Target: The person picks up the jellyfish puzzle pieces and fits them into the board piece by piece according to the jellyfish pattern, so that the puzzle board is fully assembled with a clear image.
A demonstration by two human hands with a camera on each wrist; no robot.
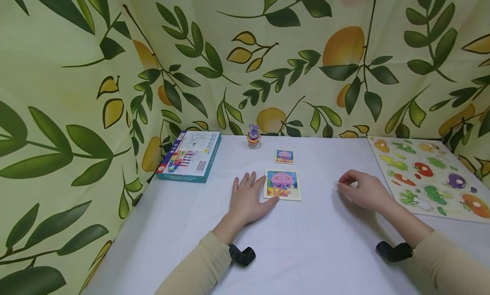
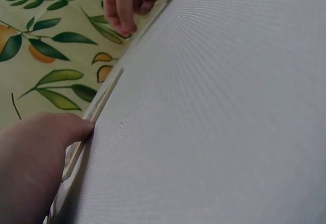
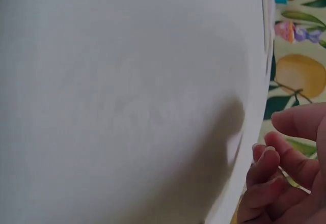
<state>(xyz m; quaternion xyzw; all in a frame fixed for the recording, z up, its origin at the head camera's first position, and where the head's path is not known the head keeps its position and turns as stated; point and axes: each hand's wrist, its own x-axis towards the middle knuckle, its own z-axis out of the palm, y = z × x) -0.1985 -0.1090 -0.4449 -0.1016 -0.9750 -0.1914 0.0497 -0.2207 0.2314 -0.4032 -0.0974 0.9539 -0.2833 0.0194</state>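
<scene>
A small square jigsaw puzzle [image 1: 282, 182] with a pink jellyfish picture lies in its pale frame on the table. A light patch shows at its lower right corner. My left hand [image 1: 246, 199] rests with spread, fairly straight fingers along its left side. The left thumb [image 2: 79, 128] touches the frame's near edge in the left wrist view. Over the table to the right of the puzzle hovers my right hand [image 1: 361, 189], its fingers loosely bent. In the right wrist view a gap shows between thumb and fingertips [image 3: 267, 163], with nothing visible in it.
Behind the puzzle lies a smaller jellyfish picture card [image 1: 284, 156]. A purple rabbit-eared figurine [image 1: 253, 136] stands at the back. The flat box [image 1: 189, 156] is at the left, and a board of vegetable and fruit pictures [image 1: 411, 158] lies at the right. A patterned curtain [image 1: 245, 86] hangs behind.
</scene>
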